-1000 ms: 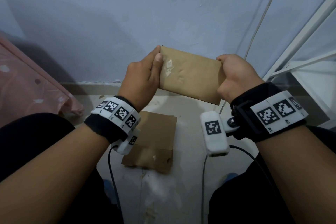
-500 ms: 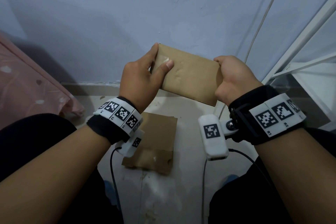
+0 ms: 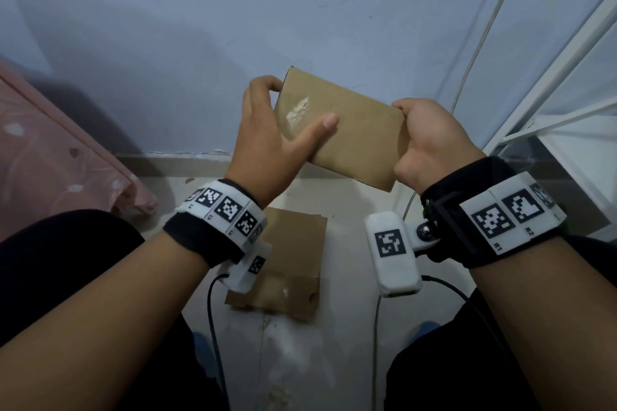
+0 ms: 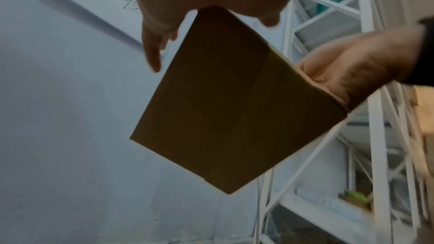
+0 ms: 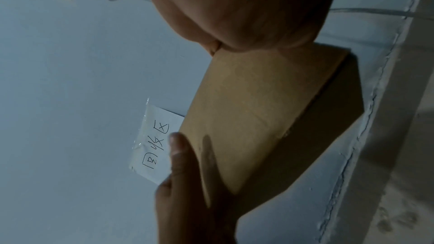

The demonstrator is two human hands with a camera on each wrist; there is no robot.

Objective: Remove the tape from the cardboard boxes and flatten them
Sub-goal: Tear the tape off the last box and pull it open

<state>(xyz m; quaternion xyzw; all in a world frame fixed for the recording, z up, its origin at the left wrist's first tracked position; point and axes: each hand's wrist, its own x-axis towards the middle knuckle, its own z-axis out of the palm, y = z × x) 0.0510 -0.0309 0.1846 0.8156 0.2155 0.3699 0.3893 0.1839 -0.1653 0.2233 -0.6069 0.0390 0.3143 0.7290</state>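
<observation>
I hold a small brown cardboard box point(image 3: 354, 137) in the air in front of the wall, tilted down to the right. My left hand point(image 3: 300, 103) spans its left end, with the thumb straight across the near face and the fingers point(image 4: 152, 57) reaching round the far side. A white torn patch point(image 3: 298, 112) shows beside the thumb. My right hand point(image 3: 424, 133) grips the right end, fingers curled behind it and hidden. The box point(image 5: 253, 108) looks closed in the right wrist view. A flattened piece of cardboard point(image 3: 287, 264) lies on the floor below my wrists.
Pink fabric point(image 3: 50, 150) lies at the left. A white metal rack point(image 3: 551, 93) stands at the right, with a white cable point(image 3: 480, 43) running up the wall. A handwritten paper note point(image 5: 155, 146) is taped to the wall. My knees flank the pale floor point(image 3: 340, 327).
My left thumb has slid from the box's left edge out across the near face, and the fingers have moved up to the far corner. The right hand keeps its grip.
</observation>
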